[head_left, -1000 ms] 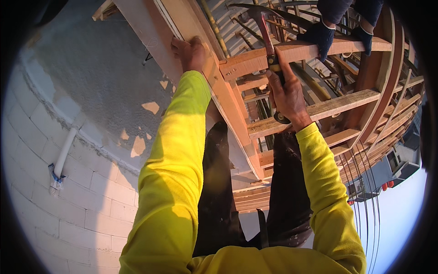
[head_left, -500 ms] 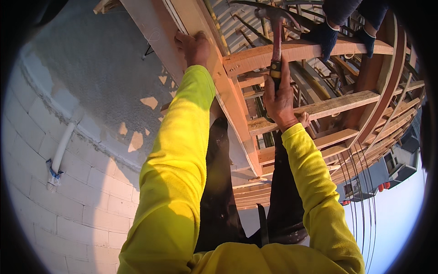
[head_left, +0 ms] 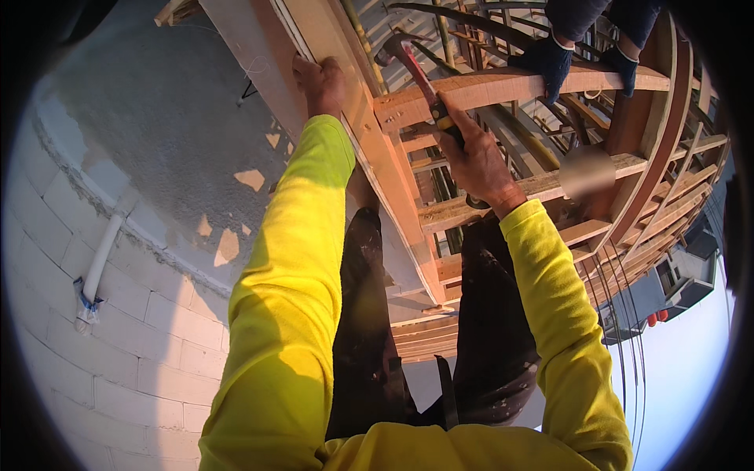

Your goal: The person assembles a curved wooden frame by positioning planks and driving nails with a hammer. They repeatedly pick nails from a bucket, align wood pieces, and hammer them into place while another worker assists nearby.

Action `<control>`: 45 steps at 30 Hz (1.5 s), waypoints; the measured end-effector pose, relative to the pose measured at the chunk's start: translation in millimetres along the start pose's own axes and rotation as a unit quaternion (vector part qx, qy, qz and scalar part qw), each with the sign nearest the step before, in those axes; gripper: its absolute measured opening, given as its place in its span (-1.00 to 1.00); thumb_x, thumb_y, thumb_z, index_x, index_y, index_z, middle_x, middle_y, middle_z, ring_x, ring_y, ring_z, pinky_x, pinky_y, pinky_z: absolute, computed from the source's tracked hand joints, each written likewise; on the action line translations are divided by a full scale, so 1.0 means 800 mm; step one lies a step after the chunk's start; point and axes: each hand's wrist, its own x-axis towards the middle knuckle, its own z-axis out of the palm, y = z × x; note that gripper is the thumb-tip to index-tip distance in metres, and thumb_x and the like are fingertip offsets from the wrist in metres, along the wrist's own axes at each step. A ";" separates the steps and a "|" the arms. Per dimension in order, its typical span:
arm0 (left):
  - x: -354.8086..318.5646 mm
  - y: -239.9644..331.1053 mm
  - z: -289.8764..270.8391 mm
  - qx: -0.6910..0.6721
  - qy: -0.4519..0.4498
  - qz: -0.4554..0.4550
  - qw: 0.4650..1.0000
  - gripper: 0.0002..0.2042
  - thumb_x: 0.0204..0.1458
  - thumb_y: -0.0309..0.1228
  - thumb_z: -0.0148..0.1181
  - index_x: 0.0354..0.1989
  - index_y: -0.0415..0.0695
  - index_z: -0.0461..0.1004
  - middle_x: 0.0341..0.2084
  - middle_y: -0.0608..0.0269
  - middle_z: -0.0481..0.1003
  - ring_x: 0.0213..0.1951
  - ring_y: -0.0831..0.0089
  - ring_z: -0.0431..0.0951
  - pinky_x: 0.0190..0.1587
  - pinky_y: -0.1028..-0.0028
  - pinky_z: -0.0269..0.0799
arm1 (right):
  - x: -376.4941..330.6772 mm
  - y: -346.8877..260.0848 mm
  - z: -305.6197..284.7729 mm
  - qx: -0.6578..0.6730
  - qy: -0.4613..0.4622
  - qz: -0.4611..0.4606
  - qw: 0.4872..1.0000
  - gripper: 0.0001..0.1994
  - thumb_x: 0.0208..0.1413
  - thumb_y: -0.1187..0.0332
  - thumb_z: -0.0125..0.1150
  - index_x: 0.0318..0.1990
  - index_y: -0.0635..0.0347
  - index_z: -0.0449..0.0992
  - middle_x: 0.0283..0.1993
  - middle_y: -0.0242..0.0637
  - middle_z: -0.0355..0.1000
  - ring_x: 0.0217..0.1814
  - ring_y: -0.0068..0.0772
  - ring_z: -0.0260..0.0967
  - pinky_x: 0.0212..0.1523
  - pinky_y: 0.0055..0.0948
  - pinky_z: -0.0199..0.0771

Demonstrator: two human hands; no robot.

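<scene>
My right hand is wrapped round the black-and-yellow grip of a claw hammer. Its red shaft slants up and left, and the metal head hangs in the air right of the long wooden beam. My left hand rests at the left edge of that beam, beside a thin pale strip. The left fingers are curled in and closed; whatever they pinch is hidden. A curved timber meets the beam just above my right hand.
A co-worker's hands in dark blue gloves grip the curved timber. Curved wooden framing with slats spreads right, a blurred patch over it. Left stand a pale block wall and white pipe. Dark cables hang at lower right.
The hammer has tipped from nearly upright to slanting left, its head moving left toward the beam. My right wrist has turned with it. My left hand keeps its place on the beam.
</scene>
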 end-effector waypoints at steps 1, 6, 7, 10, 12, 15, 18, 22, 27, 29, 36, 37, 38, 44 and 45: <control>-0.011 -0.009 -0.004 0.009 0.005 -0.006 1.000 -0.34 0.09 -0.38 0.02 0.33 -0.33 -0.09 0.30 -0.32 0.02 0.28 -0.27 0.10 0.27 -0.07 0.17 | 0.013 -0.051 -0.021 0.071 0.007 0.116 0.991 -0.42 0.27 0.41 0.09 0.43 0.09 0.12 -0.16 0.12 0.55 -0.28 0.08 0.57 -0.21 -0.19 0.54; 0.001 0.001 0.004 0.033 0.016 0.016 0.999 -0.32 0.09 -0.34 0.01 0.33 -0.37 -0.10 0.27 -0.37 0.06 0.28 -0.24 0.15 0.27 -0.02 0.18 | -0.042 0.014 0.045 -0.013 0.106 -0.034 0.994 -0.40 0.29 0.38 0.10 0.45 0.12 0.07 -0.39 -0.08 0.47 -0.43 -0.18 0.53 -0.38 -0.29 0.50; 0.008 0.006 0.011 0.031 0.004 0.017 0.999 -0.32 0.10 -0.33 0.01 0.33 -0.37 -0.12 0.27 -0.38 0.05 0.27 -0.24 0.16 0.28 -0.01 0.19 | -0.057 0.019 0.044 -0.017 0.061 -0.002 0.998 -0.39 0.29 0.37 0.09 0.46 0.12 0.05 -0.39 -0.10 0.46 -0.45 -0.24 0.50 -0.41 -0.31 0.48; 0.004 0.010 0.001 0.050 0.007 0.001 0.999 -0.35 0.09 -0.30 0.06 0.29 -0.36 -0.03 0.22 -0.38 0.15 0.22 -0.19 0.27 0.25 0.04 0.26 | -0.072 -0.011 0.014 0.169 -0.055 0.207 0.962 -0.37 0.30 0.35 0.07 0.48 0.11 0.01 -0.38 -0.19 0.44 -0.53 -0.41 0.38 -0.50 -0.42 0.43; 0.030 -0.031 0.002 0.091 0.061 0.017 0.994 -0.27 0.07 -0.21 0.10 0.33 -0.39 0.00 0.26 -0.39 0.20 0.27 -0.13 0.30 0.30 0.18 0.25 | -0.119 -0.038 0.005 0.261 0.040 0.204 0.942 -0.37 0.32 0.31 0.08 0.48 0.12 0.03 -0.42 -0.39 0.36 -0.63 -0.68 0.19 -0.61 -0.61 0.27; 0.052 -0.032 0.029 0.119 0.092 0.050 0.987 -0.25 0.04 -0.21 0.06 0.36 -0.40 0.04 0.24 -0.41 0.27 0.28 -0.18 0.32 0.31 0.19 0.27 | -0.202 -0.026 -0.014 0.260 0.027 0.285 0.922 -0.39 0.32 0.30 0.10 0.46 0.20 0.07 -0.32 -0.31 0.43 -0.55 -0.66 0.30 -0.54 -0.59 0.33; 0.066 -0.026 0.038 0.143 0.081 0.018 0.986 -0.37 0.03 -0.22 0.06 0.22 -0.42 0.24 0.11 -0.39 0.41 0.15 -0.25 0.43 0.20 0.11 0.37 | -0.277 -0.001 -0.025 0.111 -0.058 0.279 0.952 -0.38 0.29 0.33 0.13 0.45 0.19 0.09 -0.13 -0.11 0.55 -0.29 -0.31 0.54 -0.26 -0.38 0.52; 0.114 -0.070 0.033 0.128 0.121 0.122 0.977 -0.45 0.05 -0.15 0.08 0.00 -0.47 0.39 -0.07 -0.40 0.50 0.01 -0.23 0.53 0.07 0.04 0.45 | -0.303 0.017 -0.018 -0.021 -0.160 0.187 0.969 -0.34 0.22 0.37 0.19 0.46 0.07 0.11 0.01 0.12 0.54 0.04 0.14 0.54 0.07 -0.15 0.49; 0.057 -0.064 0.003 0.157 0.035 0.221 0.962 -0.50 0.00 -0.14 0.13 -0.08 -0.40 0.49 -0.17 -0.39 0.53 0.00 -0.23 0.52 0.06 0.00 0.41 | -0.289 0.067 0.050 -0.013 -0.211 0.150 0.966 -0.37 0.18 0.38 0.19 0.41 0.05 0.16 -0.24 0.06 0.56 -0.21 0.16 0.54 -0.19 -0.09 0.52; 0.036 -0.074 0.001 0.222 0.028 0.232 0.946 -0.51 -0.04 -0.16 0.18 -0.08 -0.37 0.51 -0.16 -0.37 0.54 0.00 -0.24 0.51 0.08 0.01 0.41 | -0.295 0.081 0.080 -0.022 -0.202 0.193 0.960 -0.38 0.18 0.40 0.17 0.41 0.08 0.16 -0.27 0.02 0.55 -0.24 0.13 0.54 -0.19 -0.11 0.53; -0.046 -0.020 -0.034 0.194 0.041 0.154 0.968 -0.60 -0.02 -0.17 0.30 -0.16 -0.26 0.52 -0.15 -0.15 0.61 -0.02 -0.07 0.59 0.06 0.13 0.50 | -0.339 0.071 0.130 0.007 -0.142 0.257 0.956 -0.33 0.22 0.34 0.14 0.45 0.02 0.02 -0.20 0.25 0.53 -0.15 0.38 0.46 -0.13 0.12 0.45; -0.053 -0.028 -0.038 0.221 0.013 0.143 0.965 -0.54 -0.01 -0.17 0.30 -0.05 -0.27 0.46 -0.08 -0.18 0.58 0.03 -0.07 0.57 0.09 0.13 0.48 | -0.346 0.075 0.136 0.025 -0.123 0.251 0.960 -0.33 0.22 0.34 0.14 0.45 0.01 0.02 -0.19 0.25 0.53 -0.14 0.38 0.47 -0.12 0.13 0.44; -0.070 -0.040 -0.038 0.260 0.003 0.121 0.958 -0.48 0.01 -0.16 0.27 0.06 -0.26 0.39 -0.01 -0.20 0.54 0.06 -0.09 0.54 0.12 0.14 0.48 | -0.355 0.082 0.142 0.043 -0.107 0.246 0.962 -0.33 0.22 0.33 0.14 0.45 0.01 0.02 -0.19 0.26 0.52 -0.12 0.38 0.47 -0.11 0.13 0.44; -0.255 -0.159 -0.083 0.274 -0.121 0.066 0.952 -0.30 0.08 -0.18 0.24 0.35 -0.26 0.16 0.25 -0.16 0.35 0.29 -0.05 0.33 0.30 0.16 0.27 | -0.408 0.102 0.218 0.125 0.062 0.187 0.973 -0.40 0.22 0.34 0.16 0.39 0.09 0.14 -0.18 0.22 0.54 -0.12 0.36 0.50 -0.03 0.00 0.49; -0.276 -0.183 -0.094 0.312 -0.113 0.032 0.943 -0.28 0.07 -0.19 0.25 0.35 -0.28 0.16 0.26 -0.19 0.34 0.29 -0.06 0.33 0.30 0.16 0.27 | -0.413 0.080 0.210 0.182 0.039 0.256 0.949 -0.43 0.22 0.35 0.17 0.36 0.15 0.18 -0.18 0.21 0.53 -0.18 0.23 0.54 -0.09 -0.07 0.52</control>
